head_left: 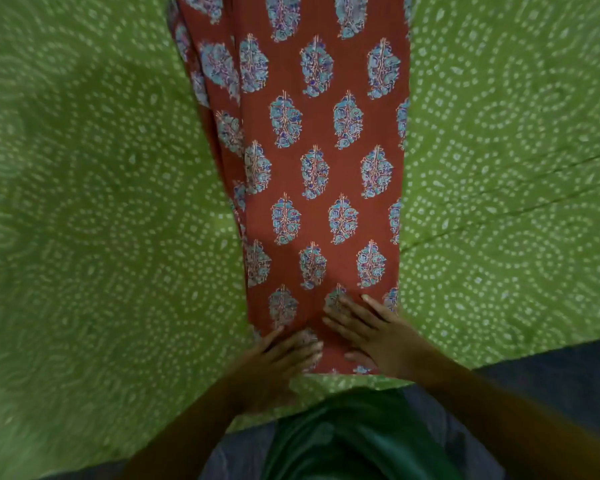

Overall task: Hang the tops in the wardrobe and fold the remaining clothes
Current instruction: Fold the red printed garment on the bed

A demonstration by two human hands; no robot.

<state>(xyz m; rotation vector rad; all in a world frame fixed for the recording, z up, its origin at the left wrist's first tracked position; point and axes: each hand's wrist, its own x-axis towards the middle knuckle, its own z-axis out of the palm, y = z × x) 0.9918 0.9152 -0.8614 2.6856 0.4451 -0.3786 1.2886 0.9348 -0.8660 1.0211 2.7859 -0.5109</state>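
A long rust-red garment [323, 174], printed with blue-and-teal leaf motifs, lies stretched out lengthwise on a green bedspread [101, 202] patterned with rings of white dots. The garment runs from the top edge of the view down to the person's hands, with extra layers of the same cloth showing along its left edge, so it appears folded along its length. Its near end sits just short of the bedspread's near edge. The left hand [278, 358] lies flat on the near end of the fabric, fingers straight and pointing up and to the right. The right hand [371, 330] rests beside it, palm down, fingers spread and straight, pointing up and to the left, pressing the cloth near its right edge. Neither hand grips anything. Faint creases cross the bedspread to the right of the garment. Below the hands, the person's green top [343, 441] shows, with dark blue floor [551, 372] at the lower right.
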